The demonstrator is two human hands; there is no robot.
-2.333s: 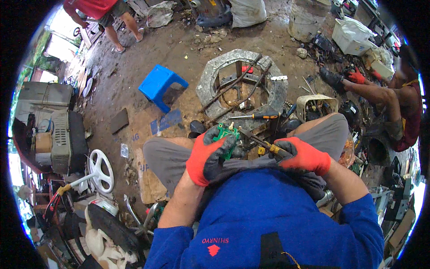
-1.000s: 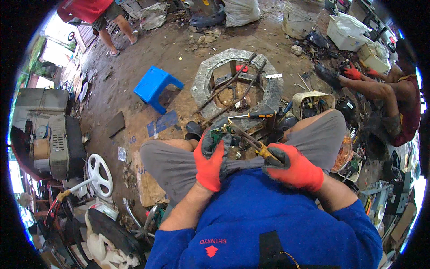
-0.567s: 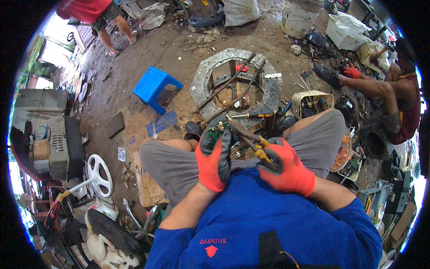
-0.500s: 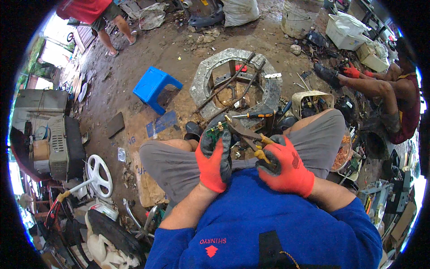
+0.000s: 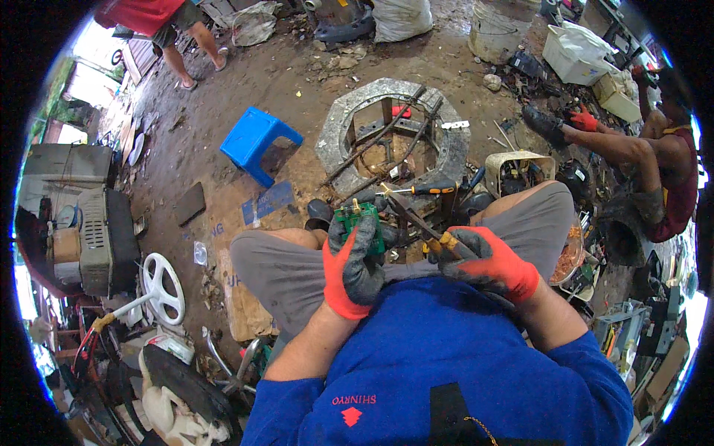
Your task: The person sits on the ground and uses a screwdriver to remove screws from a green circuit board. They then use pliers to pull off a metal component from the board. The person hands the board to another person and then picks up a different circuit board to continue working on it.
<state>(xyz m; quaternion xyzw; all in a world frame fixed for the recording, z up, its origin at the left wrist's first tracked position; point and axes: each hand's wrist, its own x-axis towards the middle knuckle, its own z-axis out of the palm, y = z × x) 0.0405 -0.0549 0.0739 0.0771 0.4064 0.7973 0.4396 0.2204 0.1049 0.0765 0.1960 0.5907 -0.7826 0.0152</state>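
Observation:
My left hand [image 5: 352, 269], in an orange glove with a dark grey palm, is closed round a green circuit board [image 5: 348, 215]. Small brass-coloured parts stand up from the board's far edge. A pair of long-jawed pliers [image 5: 411, 216] with worn yellow grips is in my gloved right hand [image 5: 494, 264], fingers wrapped round the handles. The jaws point away and to the left, their tip apart from the board. A brass-coloured bit shows at that tip, too small to name. Just beyond lies a screwdriver [image 5: 433, 189] with an orange and black handle.
An octagonal concrete ring [image 5: 332, 134] with rusty bars across it stands ahead. Left of it is a blue stool [image 5: 253, 141]. A cut-open beige container [image 5: 520, 158] holds scrap at the right. Another person [image 5: 673, 160] sits far right; a dog [image 5: 167, 409] lies lower left.
The circuit board has turned so that more of its green face shows. The pliers have drawn back from it, and my right hand has shifted slightly right.

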